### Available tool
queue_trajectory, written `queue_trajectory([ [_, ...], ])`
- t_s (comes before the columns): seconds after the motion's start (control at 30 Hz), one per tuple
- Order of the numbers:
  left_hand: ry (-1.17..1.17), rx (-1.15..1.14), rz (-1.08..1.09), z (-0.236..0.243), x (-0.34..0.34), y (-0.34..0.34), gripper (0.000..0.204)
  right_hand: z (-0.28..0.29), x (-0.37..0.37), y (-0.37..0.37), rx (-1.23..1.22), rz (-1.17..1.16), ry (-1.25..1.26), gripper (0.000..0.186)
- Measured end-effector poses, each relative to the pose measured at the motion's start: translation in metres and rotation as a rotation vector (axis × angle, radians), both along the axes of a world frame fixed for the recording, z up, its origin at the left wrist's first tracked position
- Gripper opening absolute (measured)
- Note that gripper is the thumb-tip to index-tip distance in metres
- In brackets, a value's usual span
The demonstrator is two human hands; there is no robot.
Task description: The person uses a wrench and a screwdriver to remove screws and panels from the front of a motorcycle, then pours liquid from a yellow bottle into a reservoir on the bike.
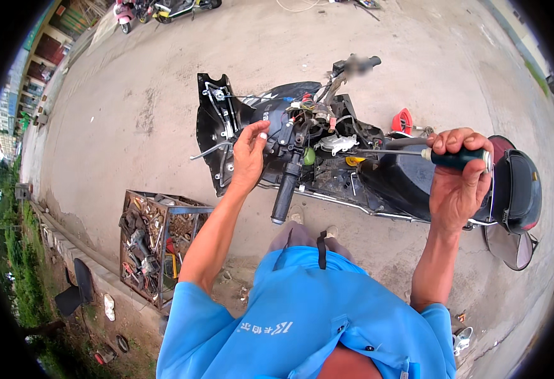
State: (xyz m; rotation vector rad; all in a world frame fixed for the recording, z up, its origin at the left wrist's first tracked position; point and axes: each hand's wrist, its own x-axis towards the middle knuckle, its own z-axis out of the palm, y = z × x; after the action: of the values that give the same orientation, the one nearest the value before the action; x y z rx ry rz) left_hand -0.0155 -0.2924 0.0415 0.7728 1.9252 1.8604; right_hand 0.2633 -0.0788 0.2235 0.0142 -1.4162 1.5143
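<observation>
My right hand (459, 170) is closed around the dark handle of a screwdriver (394, 151). Its long metal shaft points left across a partly stripped black scooter (400, 180), over the seat's front end. My left hand (249, 155) is beside the scooter's handlebar, over a black housing (277, 123), with fingers loosely bent and nothing visible in them; I cannot tell if it touches the housing. Bare wires and connectors (308, 104) show at the steering column. Near the screwdriver tip lies a white part (338, 144). A black grip (285, 192) sticks out toward me.
A rusty metal crate of tools (163, 243) stands at left on the concrete. A detached black panel (210, 136) is at the scooter's front. A red object (402, 120) lies beyond the seat, and a black rear box (522, 192) sits at right. Other scooters (176, 7) are parked far off.
</observation>
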Motion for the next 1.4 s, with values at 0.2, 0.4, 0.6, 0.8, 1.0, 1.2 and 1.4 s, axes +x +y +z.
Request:
queue_trajectory([
  [0.2, 0.139, -0.301, -0.096, -0.001, -0.001, -0.013, 0.039, 0.014, -0.088, -0.009, -0.097, 0.227, 0.158, 0.047],
  [0.4, 0.08, -0.325, -0.172, -0.006, 0.011, -0.015, 0.039, 0.006, -0.148, -0.033, -0.194, 0.13, -0.027, 0.036],
  [0.6, 0.211, -0.116, -0.247, 0.04, -0.029, 0.017, 0.031, 0.002, -0.171, -0.034, -0.15, 0.121, -0.066, 0.036],
  [0.8, 0.398, -0.198, -0.526, 0.071, -0.033, 0.042, 0.021, 0.006, -0.186, -0.038, -0.061, 0.101, -0.158, 0.032],
  [1.0, 0.369, -0.249, -0.538, 0.07, -0.04, 0.047, 0.016, 0.012, -0.202, -0.034, -0.029, 0.119, -0.252, 0.032],
  [1.2, 0.272, -0.236, -0.545, 0.068, -0.043, 0.046, 0.015, 0.02, -0.213, -0.046, 0.326, -0.159, -0.337, 0.03],
  [1.4, 0.443, -0.25, -0.303, 0.053, -0.025, 0.028, 0.031, 0.022, -0.23, -0.044, 0.283, -0.208, -0.248, 0.033],
])
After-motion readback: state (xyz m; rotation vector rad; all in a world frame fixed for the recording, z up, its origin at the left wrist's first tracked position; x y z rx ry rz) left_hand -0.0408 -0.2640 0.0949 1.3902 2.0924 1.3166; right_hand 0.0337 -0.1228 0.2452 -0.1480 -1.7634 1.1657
